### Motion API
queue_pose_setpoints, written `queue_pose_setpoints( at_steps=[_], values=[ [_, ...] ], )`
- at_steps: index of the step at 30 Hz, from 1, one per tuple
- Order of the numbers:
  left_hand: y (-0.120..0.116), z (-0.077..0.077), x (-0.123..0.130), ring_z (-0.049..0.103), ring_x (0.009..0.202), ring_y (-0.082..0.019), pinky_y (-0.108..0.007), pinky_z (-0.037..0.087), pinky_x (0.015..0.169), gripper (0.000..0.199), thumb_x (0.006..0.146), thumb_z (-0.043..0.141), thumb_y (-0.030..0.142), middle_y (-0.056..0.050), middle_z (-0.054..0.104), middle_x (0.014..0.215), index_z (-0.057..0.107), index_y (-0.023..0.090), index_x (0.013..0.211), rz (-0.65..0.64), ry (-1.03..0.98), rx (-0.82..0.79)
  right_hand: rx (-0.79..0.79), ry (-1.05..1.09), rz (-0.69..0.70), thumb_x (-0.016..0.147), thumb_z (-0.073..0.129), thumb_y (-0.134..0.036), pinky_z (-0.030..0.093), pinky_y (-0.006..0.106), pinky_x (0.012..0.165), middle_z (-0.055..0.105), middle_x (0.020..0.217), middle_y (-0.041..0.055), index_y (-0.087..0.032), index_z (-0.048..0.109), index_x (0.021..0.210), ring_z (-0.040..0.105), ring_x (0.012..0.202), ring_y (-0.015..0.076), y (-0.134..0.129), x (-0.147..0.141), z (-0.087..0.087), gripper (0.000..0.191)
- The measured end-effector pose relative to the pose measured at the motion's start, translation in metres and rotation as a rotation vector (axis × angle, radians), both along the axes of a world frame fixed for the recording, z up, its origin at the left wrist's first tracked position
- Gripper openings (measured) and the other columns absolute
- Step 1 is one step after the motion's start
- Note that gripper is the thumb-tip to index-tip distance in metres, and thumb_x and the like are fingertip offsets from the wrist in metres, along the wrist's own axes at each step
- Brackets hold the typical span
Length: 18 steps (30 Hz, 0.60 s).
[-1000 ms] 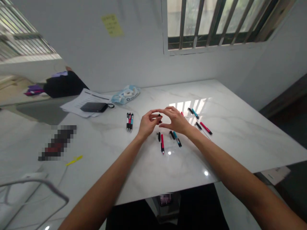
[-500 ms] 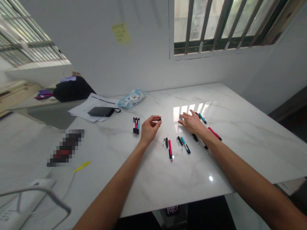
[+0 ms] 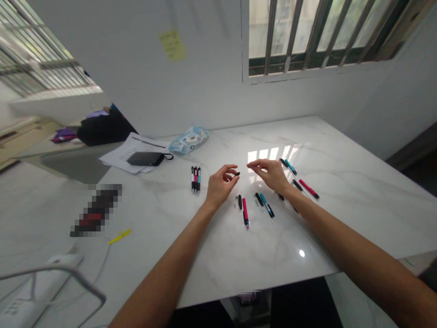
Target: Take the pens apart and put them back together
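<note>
My left hand is raised over the table's middle, pinching a small black pen part between thumb and fingertips. Facing it, my right hand has thumb and fingers drawn together; anything between them is too small to make out. Below the hands lie a red pen barrel with a black piece beside it, and a teal barrel next to another black piece. Under my right wrist, more parts are partly hidden. Beyond it are a red barrel and a teal one.
Three whole pens lie side by side left of my left hand. Farther back are a black pouch on papers and a blue-white packet. A yellow tie and a white power strip are at left.
My right hand has come left from the pen parts at the right, and its spread fingers have closed together. My left hand has shifted slightly right, still with the black part.
</note>
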<state>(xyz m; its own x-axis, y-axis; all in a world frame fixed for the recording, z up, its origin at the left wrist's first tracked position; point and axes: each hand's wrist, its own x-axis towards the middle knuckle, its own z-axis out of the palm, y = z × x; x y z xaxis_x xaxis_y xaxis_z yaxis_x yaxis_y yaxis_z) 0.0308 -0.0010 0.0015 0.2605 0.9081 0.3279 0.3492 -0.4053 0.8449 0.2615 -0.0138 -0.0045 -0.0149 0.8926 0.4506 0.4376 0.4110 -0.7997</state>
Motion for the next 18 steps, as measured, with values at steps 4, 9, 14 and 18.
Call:
queue_pose_setpoints(
  at_steps=[4, 9, 14, 18],
  values=[
    [-0.0061, 0.0030, 0.0031, 0.073, 0.080, -0.018, -0.033, 0.056, 0.081, 0.034, 0.090, 0.078, 0.031, -0.001, 0.083, 0.102, 0.076, 0.030, 0.124, -0.021, 0.062, 0.052, -0.124, 0.208, 0.116, 0.092, 0.082, -0.052, 0.067, 0.047, 0.094, 0.087, 0.099, 0.0047, -0.029, 0.084, 0.107, 0.084, 0.096, 0.0275, -0.0028, -0.0117, -0.0048, 0.028],
    [-0.0076, 0.0041, 0.0033, 0.073, 0.082, -0.019, -0.035, 0.057, 0.083, 0.035, 0.090, 0.078, 0.028, 0.000, 0.084, 0.101, 0.075, 0.029, 0.126, -0.038, 0.092, 0.101, -0.210, 0.300, 0.179, 0.082, 0.089, -0.063, 0.068, 0.048, 0.094, 0.086, 0.096, 0.0055, -0.027, 0.082, 0.098, 0.084, 0.093, 0.0279, -0.0017, -0.0137, -0.0073, 0.040],
    [-0.0066, 0.0032, 0.0029, 0.076, 0.085, -0.020, -0.035, 0.058, 0.084, 0.034, 0.091, 0.078, 0.030, -0.001, 0.084, 0.105, 0.074, 0.029, 0.125, -0.041, 0.087, 0.085, -0.223, 0.297, 0.226, 0.080, 0.089, -0.065, 0.068, 0.047, 0.094, 0.086, 0.096, 0.0052, -0.028, 0.082, 0.095, 0.083, 0.093, 0.0278, -0.0025, -0.0139, -0.0059, 0.041],
    [-0.0082, 0.0042, 0.0037, 0.078, 0.089, -0.021, -0.036, 0.059, 0.087, 0.033, 0.091, 0.079, 0.029, -0.001, 0.085, 0.103, 0.075, 0.030, 0.124, -0.045, 0.090, 0.094, -0.188, 0.155, 0.182, 0.087, 0.083, -0.066, 0.065, 0.043, 0.083, 0.085, 0.090, 0.0046, -0.027, 0.081, 0.090, 0.081, 0.083, 0.0256, -0.0046, -0.0115, -0.0024, 0.039]
  ],
)
